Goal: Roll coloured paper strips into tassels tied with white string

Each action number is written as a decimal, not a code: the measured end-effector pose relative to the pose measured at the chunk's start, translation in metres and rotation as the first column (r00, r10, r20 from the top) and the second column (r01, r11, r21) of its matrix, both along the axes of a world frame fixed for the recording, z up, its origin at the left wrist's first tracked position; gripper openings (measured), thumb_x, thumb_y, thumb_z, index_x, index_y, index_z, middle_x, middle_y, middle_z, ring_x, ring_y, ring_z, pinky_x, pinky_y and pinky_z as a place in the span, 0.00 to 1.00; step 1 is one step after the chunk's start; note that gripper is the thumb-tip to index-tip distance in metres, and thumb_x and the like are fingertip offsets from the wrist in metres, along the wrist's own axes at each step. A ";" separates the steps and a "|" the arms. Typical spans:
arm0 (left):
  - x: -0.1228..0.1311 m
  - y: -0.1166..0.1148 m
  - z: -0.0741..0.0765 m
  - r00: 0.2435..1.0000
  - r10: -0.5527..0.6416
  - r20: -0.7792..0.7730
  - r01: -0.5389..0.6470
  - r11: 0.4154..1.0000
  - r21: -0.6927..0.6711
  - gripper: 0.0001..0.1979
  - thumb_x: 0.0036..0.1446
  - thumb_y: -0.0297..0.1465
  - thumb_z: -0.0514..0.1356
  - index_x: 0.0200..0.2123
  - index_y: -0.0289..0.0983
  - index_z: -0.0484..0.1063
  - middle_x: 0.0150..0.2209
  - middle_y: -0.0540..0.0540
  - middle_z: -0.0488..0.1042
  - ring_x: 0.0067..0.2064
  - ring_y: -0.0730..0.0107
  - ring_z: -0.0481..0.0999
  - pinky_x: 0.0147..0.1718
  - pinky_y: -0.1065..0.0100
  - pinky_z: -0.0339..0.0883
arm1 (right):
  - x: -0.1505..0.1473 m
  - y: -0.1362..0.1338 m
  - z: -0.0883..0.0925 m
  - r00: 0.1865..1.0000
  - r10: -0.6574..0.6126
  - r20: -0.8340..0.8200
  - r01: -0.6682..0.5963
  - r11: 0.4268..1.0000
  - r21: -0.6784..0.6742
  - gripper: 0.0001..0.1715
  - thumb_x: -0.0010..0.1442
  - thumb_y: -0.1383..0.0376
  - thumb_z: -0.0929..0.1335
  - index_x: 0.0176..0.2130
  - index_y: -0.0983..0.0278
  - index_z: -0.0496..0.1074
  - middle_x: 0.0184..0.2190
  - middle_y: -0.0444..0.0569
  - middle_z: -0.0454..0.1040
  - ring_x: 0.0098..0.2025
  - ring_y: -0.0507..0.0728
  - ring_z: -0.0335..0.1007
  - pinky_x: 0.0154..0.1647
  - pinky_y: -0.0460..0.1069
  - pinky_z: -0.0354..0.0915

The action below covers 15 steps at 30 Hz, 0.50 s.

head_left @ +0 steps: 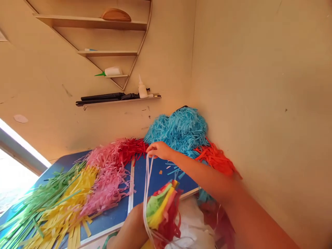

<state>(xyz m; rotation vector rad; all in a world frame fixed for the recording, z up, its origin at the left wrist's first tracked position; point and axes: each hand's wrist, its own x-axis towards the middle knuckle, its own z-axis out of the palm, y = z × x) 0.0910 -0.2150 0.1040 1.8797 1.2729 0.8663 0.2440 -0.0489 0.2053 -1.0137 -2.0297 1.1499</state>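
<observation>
My right hand [160,150] is raised over the blue table, its fingers pinched on a looped white string [146,186]. The string hangs in several strands past the left side of a bundle of coloured paper strips [164,205]. Green, yellow, pink and red strips fan out from this bundle, slightly blurred. My left hand [144,209] is behind the bundle at the table's front edge and grips it; its fingers are mostly hidden. A green band [110,239] circles the left wrist. White cloth or plastic [190,221] shows below the bundle.
Green [52,193], yellow [66,197], pink [109,180] and red strips [133,148] cover the blue table's left and back. A light-blue heap [181,129] and orange-red strips [218,159] lie in the corner. Wall shelves [98,24] carry glue bottles [142,89].
</observation>
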 end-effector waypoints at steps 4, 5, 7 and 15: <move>-0.070 0.010 -0.003 0.926 0.376 0.029 -0.375 0.926 -0.028 0.29 0.46 0.45 0.65 0.50 0.36 0.72 0.47 0.39 0.79 0.49 0.48 0.78 0.48 0.57 0.73 | 0.047 -0.024 -0.067 0.987 -0.108 0.121 0.089 0.984 0.153 0.08 0.57 0.74 0.65 0.32 0.66 0.74 0.26 0.48 0.76 0.30 0.56 0.72 0.33 0.48 0.65; -0.081 0.014 -0.005 0.892 0.452 0.023 -0.452 0.892 -0.013 0.32 0.46 0.45 0.64 0.52 0.35 0.70 0.48 0.38 0.79 0.51 0.47 0.77 0.48 0.56 0.73 | 0.051 -0.041 -0.081 0.984 -0.098 0.149 0.068 0.979 0.192 0.09 0.58 0.74 0.65 0.31 0.66 0.74 0.26 0.49 0.76 0.31 0.57 0.72 0.34 0.49 0.64; -0.084 0.022 -0.008 0.829 0.543 -0.134 -0.541 0.839 0.053 0.32 0.47 0.43 0.63 0.55 0.35 0.66 0.49 0.37 0.78 0.51 0.45 0.77 0.46 0.54 0.72 | 0.046 -0.080 -0.095 0.972 0.021 0.234 -0.091 0.952 0.292 0.08 0.55 0.75 0.66 0.29 0.65 0.75 0.28 0.49 0.77 0.34 0.57 0.72 0.35 0.49 0.62; 0.019 0.007 0.010 0.807 -0.037 -0.589 0.007 0.999 -0.054 0.15 0.53 0.29 0.58 0.45 0.44 0.73 0.45 0.41 0.80 0.46 0.53 0.79 0.40 0.64 0.69 | -0.008 -0.058 -0.029 0.701 0.550 0.454 -0.653 0.751 0.098 0.03 0.53 0.70 0.72 0.31 0.64 0.78 0.29 0.42 0.78 0.33 0.52 0.72 0.31 0.44 0.60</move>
